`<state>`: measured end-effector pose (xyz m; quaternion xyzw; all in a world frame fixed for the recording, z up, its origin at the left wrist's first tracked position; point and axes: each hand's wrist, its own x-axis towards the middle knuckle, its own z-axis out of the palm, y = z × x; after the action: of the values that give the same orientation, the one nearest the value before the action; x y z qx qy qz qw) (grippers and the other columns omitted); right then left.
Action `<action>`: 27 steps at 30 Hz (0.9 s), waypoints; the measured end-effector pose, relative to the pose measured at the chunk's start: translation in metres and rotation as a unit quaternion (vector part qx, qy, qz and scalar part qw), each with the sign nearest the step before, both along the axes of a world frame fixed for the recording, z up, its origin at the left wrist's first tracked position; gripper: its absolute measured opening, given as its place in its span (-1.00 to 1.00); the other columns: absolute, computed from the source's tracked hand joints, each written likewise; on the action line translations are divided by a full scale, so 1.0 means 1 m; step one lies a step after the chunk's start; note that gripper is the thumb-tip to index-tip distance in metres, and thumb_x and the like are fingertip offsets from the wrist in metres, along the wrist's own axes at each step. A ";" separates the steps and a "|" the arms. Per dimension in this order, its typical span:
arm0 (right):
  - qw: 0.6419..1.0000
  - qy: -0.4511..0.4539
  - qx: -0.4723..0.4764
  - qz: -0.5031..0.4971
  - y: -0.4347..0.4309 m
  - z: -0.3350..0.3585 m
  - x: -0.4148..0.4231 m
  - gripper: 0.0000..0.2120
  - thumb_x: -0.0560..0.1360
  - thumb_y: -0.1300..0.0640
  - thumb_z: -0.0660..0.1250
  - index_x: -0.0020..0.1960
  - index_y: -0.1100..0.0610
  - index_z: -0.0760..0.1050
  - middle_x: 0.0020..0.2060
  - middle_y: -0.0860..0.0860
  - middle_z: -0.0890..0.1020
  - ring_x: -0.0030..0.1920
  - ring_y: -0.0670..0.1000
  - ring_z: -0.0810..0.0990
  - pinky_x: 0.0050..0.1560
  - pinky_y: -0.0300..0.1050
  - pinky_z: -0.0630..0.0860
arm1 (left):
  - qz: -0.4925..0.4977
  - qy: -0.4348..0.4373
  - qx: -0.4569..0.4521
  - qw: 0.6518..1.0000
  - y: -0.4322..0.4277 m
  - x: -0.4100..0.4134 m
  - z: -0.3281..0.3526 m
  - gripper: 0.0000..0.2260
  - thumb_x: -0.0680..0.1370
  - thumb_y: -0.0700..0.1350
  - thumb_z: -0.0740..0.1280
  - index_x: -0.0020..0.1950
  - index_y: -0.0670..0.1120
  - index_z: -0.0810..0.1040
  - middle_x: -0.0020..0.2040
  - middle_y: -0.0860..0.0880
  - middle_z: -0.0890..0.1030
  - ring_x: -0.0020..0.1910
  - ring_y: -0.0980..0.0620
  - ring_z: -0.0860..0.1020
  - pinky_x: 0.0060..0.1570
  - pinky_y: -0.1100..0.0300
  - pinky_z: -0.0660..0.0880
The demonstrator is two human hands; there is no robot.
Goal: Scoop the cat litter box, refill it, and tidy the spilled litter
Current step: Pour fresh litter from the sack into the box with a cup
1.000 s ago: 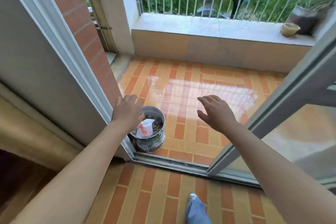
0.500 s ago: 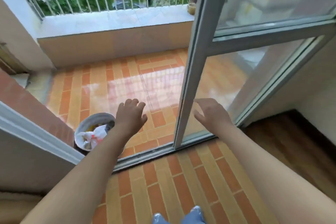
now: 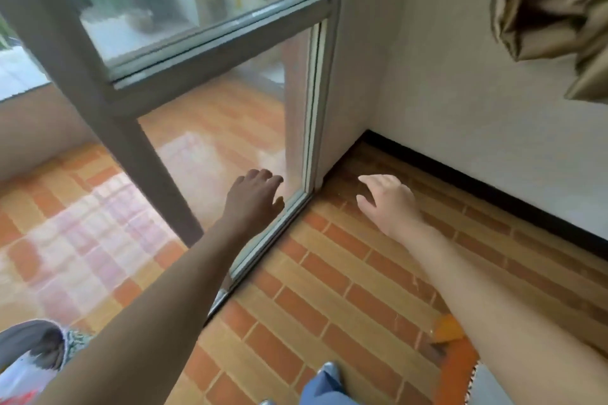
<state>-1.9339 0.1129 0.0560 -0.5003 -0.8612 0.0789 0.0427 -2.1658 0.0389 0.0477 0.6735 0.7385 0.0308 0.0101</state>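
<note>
**Head view: both hands empty at the door track**

Head view. Left hand (image 3: 251,199): fingers spread and relaxed, gripping nothing; it is held out in front of the lower glass pane (image 3: 230,128), just above the door track (image 3: 263,250); contact with either cannot be told. Right hand (image 3: 390,202): fingers loose and slightly bent, gripping nothing; it is held over the indoor floor (image 3: 329,289) near the corner where the door jamb (image 3: 317,92) meets the wall (image 3: 460,108). The hands are apart, with the track's end between them. The litter box cannot be located from this view.

Surroundings: a dark door stile (image 3: 98,92) runs diagonally from top left down to the track, left of the left hand; a cross rail (image 3: 214,39) divides the glass into upper and lower panes. A bin (image 3: 36,339) sits at the lower left on the balcony side, cut off by the picture edge and partly covered by the left forearm; a white bag (image 3: 19,378) with red print lies in it. A curtain (image 3: 552,10) hangs bunched at the top right, against the wall. An orange mat (image 3: 457,368) lies at the lower right, partly under the right forearm. A blue item (image 3: 325,381) shows at the bottom edge; its kind is unclear.

Surface and room: the indoor floor is orange and tan brick-pattern tile; the balcony floor (image 3: 82,240) has similar tile, glossy with reflections; a black skirting (image 3: 493,191) runs along the base of the plain pale wall.
</note>
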 end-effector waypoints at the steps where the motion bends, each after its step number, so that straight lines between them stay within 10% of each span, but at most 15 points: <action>1: 1.000 0.004 0.001 -0.024 0.005 0.000 0.016 -0.58 0.58 -0.02 0.12 0.40 0.09 0.30 0.35 0.01 0.42 0.37 0.03 0.30 0.28 -0.04 0.30 | -0.023 -0.003 0.001 1.000 0.016 0.011 0.001 -0.61 0.57 0.02 0.20 0.37 -0.05 0.38 0.31 -0.08 0.46 0.31 -0.11 0.37 0.20 0.04 0.35; 27: 0.933 -0.035 -0.085 -0.349 0.048 0.003 0.288 -0.60 0.61 -0.03 0.05 0.39 0.09 0.32 0.31 0.01 0.46 0.35 0.05 0.36 0.28 -0.03 0.36 | -0.317 0.002 -0.055 0.947 0.229 0.286 -0.009 -0.62 0.57 0.04 0.20 0.38 0.03 0.38 0.35 -0.02 0.42 0.34 -0.03 0.34 0.29 0.06 0.29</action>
<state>-1.6457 0.1612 0.0586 -0.7733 -0.6236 0.1145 -0.0055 -1.8800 0.2679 0.0387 0.8713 0.4875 -0.0159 0.0548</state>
